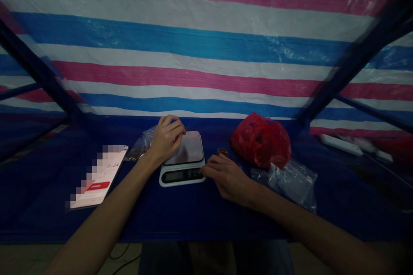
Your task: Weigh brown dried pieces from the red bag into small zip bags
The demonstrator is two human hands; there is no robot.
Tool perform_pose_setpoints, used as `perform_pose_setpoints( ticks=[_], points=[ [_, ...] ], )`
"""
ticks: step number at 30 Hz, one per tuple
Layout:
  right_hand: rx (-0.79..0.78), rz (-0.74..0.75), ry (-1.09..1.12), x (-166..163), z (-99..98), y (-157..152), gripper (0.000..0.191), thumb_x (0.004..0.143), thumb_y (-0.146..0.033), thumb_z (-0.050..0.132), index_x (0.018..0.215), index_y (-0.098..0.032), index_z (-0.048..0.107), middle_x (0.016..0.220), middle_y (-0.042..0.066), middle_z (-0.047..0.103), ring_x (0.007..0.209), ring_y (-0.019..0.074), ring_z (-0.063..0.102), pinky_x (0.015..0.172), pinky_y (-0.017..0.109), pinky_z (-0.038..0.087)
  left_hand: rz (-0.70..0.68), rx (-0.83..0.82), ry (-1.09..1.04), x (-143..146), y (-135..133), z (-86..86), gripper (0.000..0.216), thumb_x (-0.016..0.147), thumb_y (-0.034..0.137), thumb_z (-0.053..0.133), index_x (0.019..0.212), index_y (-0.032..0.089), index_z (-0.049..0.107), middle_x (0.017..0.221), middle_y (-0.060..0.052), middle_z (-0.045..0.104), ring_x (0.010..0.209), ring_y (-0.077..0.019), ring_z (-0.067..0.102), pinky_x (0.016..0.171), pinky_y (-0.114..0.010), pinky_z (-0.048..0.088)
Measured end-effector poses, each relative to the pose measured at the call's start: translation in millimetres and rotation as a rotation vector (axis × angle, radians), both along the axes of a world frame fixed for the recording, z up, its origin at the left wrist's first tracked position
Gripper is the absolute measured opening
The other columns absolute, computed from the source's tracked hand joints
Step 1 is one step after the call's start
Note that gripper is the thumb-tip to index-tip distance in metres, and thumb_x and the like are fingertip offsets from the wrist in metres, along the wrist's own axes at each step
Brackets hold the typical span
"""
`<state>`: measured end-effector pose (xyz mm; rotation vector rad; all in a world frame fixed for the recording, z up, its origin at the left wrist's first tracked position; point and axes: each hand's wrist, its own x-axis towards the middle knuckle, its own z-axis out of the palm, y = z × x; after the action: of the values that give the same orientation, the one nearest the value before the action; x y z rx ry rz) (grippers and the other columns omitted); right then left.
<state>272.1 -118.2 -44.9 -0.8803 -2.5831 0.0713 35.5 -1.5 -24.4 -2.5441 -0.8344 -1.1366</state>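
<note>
Looking from head: both hands are working around a digital kitchen scale (182, 176) on a blue-covered table (38, 197).
Left hand (166, 139): fingers are curling over the scale's back corner; I cannot tell if they are grasping something.
Right hand (227, 178): fingers are lying loosely open, tips touching the scale's front corner.
Progress: nothing is showing on the visible platform; the display is too dark for reading.
Nearby: a small brown round piece (222, 151) is lying just beside the scale, a small clear bag (140, 146) behind the left hand, a red plastic bag (261, 141) and a larger clear bag (290, 184) to the right.
Edges: the table's front edge is running below both forearms, and a phone (97, 176) is lying left of the scale.
</note>
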Motion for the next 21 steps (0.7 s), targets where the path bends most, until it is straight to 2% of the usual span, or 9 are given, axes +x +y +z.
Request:
perform_pose_setpoints(
  ticks=[5, 9, 11, 13, 15, 17, 19, 21],
  points=[
    [-0.052, -0.004, -0.067, -7, -0.8, -2, 0.028, 0.078, 0.003, 0.049, 0.096, -0.017, 0.060, 0.090, 0.005, 0.066, 0.084, 0.0192, 0.054, 0.077, 0.032, 0.035, 0.004, 0.007, -0.003, 0, 0, -0.6, 0.022, 0.088, 0.007, 0.050, 0.081, 0.021, 0.065, 0.084, -0.003, 0.070, 0.102, -0.0245, 0.055, 0.090, -0.044, 0.041],
    [-0.071, -0.005, 0.061, -1, 1.5, 1, 0.036, 0.081, 0.004, 0.045, 0.104, -0.019, 0.062, 0.090, 0.005, 0.067, 0.087, 0.0188, 0.057, 0.082, 0.033, 0.038, 0.002, 0.000, -0.016, 0, 1, -1.1, 0.021, 0.088, 0.006, 0.050, 0.080, 0.020, 0.065, 0.084, -0.004, 0.070, 0.102, -0.0248, 0.055, 0.089, -0.044, 0.041],
    [-0.028, -0.074, 0.153, 9, 6.5, 6, 0.038, 0.082, 0.004, 0.045, 0.108, -0.020, 0.062, 0.099, 0.006, 0.068, 0.093, 0.0204, 0.058, 0.086, 0.035, 0.040, 0.009, -0.013, -0.023, -2, 1, -1.1, 0.022, 0.088, 0.006, 0.050, 0.080, 0.021, 0.064, 0.085, -0.004, 0.070, 0.103, -0.0250, 0.055, 0.090, -0.044, 0.042],
    [0.002, -0.207, 0.227, 22, 12.0, 14, 0.039, 0.085, -0.001, 0.050, 0.117, -0.020, 0.061, 0.113, 0.009, 0.066, 0.103, 0.0234, 0.057, 0.090, 0.039, 0.042, 0.019, -0.022, -0.028, -3, 2, -1.2, 0.022, 0.088, 0.006, 0.049, 0.079, 0.021, 0.064, 0.085, -0.004, 0.069, 0.103, -0.0253, 0.055, 0.091, -0.044, 0.042],
    [-0.042, -0.306, 0.268, 34, 14.0, 23, 0.049, 0.086, -0.011, 0.062, 0.133, -0.022, 0.053, 0.123, 0.011, 0.063, 0.111, 0.0258, 0.056, 0.095, 0.043, 0.044, 0.024, -0.023, -0.029, -5, 3, -1.7, 0.022, 0.088, 0.006, 0.049, 0.079, 0.020, 0.063, 0.084, -0.005, 0.069, 0.102, -0.0256, 0.055, 0.090, -0.044, 0.042],
    [-0.144, -0.333, 0.277, 43, 10.6, 31, 0.073, 0.081, -0.019, 0.074, 0.146, -0.024, 0.041, 0.124, 0.010, 0.062, 0.112, 0.0263, 0.058, 0.098, 0.046, 0.045, 0.026, -0.026, -0.022, -6, 4, -2.8, 0.022, 0.088, 0.005, 0.049, 0.079, 0.020, 0.063, 0.084, -0.005, 0.069, 0.103, -0.0260, 0.055, 0.089, -0.044, 0.042],
    [-0.243, -0.342, 0.283, 48, 3.4, 37, 0.087, 0.077, -0.020, 0.079, 0.151, -0.026, 0.034, 0.117, 0.007, 0.065, 0.106, 0.0244, 0.061, 0.097, 0.046, 0.047, 0.025, -0.029, -0.023, -6, 5, -4.1, 0.021, 0.088, 0.005, 0.049, 0.080, 0.019, 0.063, 0.085, -0.005, 0.069, 0.103, -0.0263, 0.055, 0.089, -0.045, 0.042],
    [-0.304, -0.352, 0.310, 49, -2.7, 40, 0.088, 0.077, -0.016, 0.078, 0.151, -0.027, 0.032, 0.107, 0.003, 0.067, 0.097, 0.0213, 0.064, 0.094, 0.043, 0.049, 0.024, -0.028, -0.034, -4, 5, -5.1, 0.021, 0.087, 0.004, 0.050, 0.080, 0.020, 0.062, 0.085, -0.005, 0.069, 0.103, -0.0263, 0.055, 0.089, -0.045, 0.042]
  ],
)
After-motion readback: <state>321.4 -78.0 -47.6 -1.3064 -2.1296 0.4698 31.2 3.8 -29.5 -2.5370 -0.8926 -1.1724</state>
